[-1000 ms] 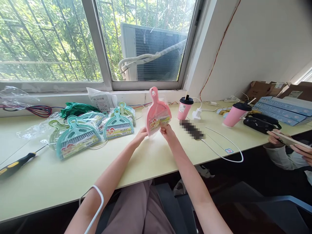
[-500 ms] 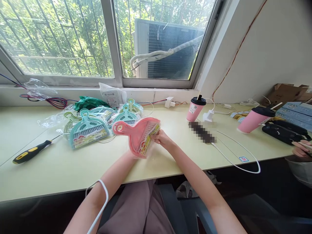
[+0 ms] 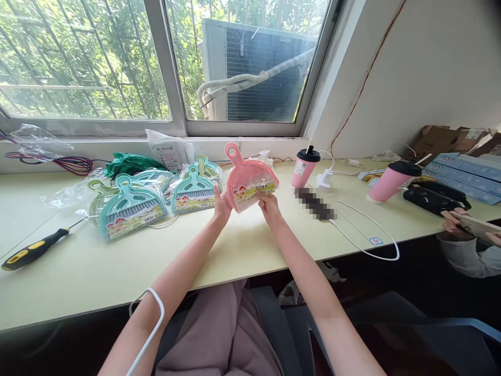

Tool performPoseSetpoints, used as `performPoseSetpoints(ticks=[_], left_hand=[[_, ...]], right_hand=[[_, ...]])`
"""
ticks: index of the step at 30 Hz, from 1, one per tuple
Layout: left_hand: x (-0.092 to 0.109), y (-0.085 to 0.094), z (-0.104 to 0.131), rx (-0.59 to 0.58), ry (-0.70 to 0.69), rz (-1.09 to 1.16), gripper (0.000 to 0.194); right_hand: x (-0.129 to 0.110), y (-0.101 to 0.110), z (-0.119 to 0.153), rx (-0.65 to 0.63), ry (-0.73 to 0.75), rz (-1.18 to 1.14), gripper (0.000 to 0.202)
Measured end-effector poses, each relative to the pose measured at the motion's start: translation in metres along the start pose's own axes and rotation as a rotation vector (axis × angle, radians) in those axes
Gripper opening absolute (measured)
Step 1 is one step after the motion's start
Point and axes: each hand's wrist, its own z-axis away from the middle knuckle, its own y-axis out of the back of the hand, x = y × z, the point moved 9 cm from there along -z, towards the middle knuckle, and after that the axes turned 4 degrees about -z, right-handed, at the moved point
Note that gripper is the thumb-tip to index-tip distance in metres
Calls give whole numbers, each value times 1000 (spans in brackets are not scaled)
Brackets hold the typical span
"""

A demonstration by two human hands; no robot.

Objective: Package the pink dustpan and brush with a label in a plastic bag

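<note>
A pink mini dustpan-and-brush set in clear wrapping is held upright above the pale desk, handle pointing up. My left hand grips its lower left edge. My right hand grips its lower right edge by the paper label. Just left of my hands lies a pile of several teal and green dustpan sets, also wrapped.
A black-and-yellow screwdriver lies at the left. Two pink cups, a white cable, a black case and blue boxes are at the right. Another person's hands hold a phone at the far right.
The pink set was tipped sideways with its handle pointing left half a second ago; now it stands upright again, held a little farther from me. The view has shifted slightly.
</note>
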Motion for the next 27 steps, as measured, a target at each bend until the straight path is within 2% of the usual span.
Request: performPoseSetpoints(ticks=[4,7,11,16,23,27], left_hand=[[-7,3,0,-30,-98,-208,72],[-19,11,-4,10,-117,-289,81],[-29,18,-8,-5,-61,-337,78],[-29,11,-8,-78,-102,-342,82],[-29,8,-7,-103,-108,-359,81],[-23,8,-5,-74,-116,-351,86]], right_hand=[[4,14,-3,138,-45,45,31],[7,14,-2,133,-133,96,30],[9,17,-2,93,-242,206,30],[4,27,-5,131,-256,265,24],[8,31,-3,220,-251,269,17],[10,30,-1,233,-246,262,18]])
